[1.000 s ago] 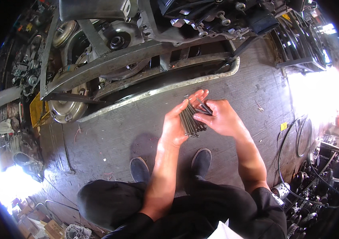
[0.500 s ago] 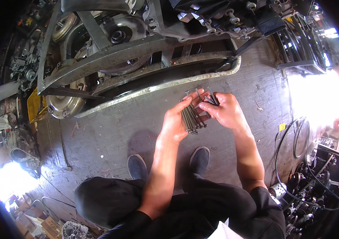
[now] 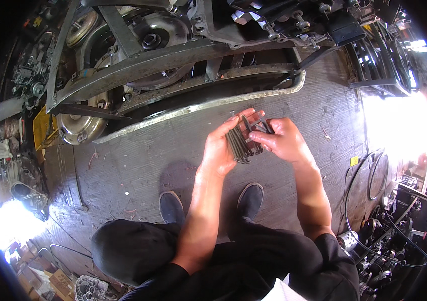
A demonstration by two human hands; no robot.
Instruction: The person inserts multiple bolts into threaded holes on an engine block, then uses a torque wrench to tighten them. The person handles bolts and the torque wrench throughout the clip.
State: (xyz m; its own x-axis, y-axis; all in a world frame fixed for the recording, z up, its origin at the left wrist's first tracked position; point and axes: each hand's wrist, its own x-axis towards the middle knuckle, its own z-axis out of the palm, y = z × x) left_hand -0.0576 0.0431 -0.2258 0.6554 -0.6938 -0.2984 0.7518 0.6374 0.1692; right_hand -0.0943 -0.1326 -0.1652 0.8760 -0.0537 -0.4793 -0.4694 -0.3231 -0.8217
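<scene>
Across the palm of my left hand (image 3: 218, 149) lies a bundle of long, thin metal bolts (image 3: 239, 144), their heads toward me. The left thumb rests along the bundle and holds it. My right hand (image 3: 284, 141) is closed beside it, almost touching the left fingers, with a few more dark bolts (image 3: 267, 128) between its thumb and fingers. The fingers behind the bolts are partly hidden. Both hands are held over the floor in front of my shoes.
Ahead stands a metal frame (image 3: 150, 64) carrying a large casing and round metal parts, above a tray with a pale rim (image 3: 201, 106). A black cable (image 3: 348, 210) loops on the right beside piled machine parts (image 3: 374, 251). Cardboard boxes (image 3: 63, 283) lie at the lower left.
The right fingers have shifted slightly around their bolts, which now lie lower and closer against the bundle. The left hand still holds its bundle in nearly the same place.
</scene>
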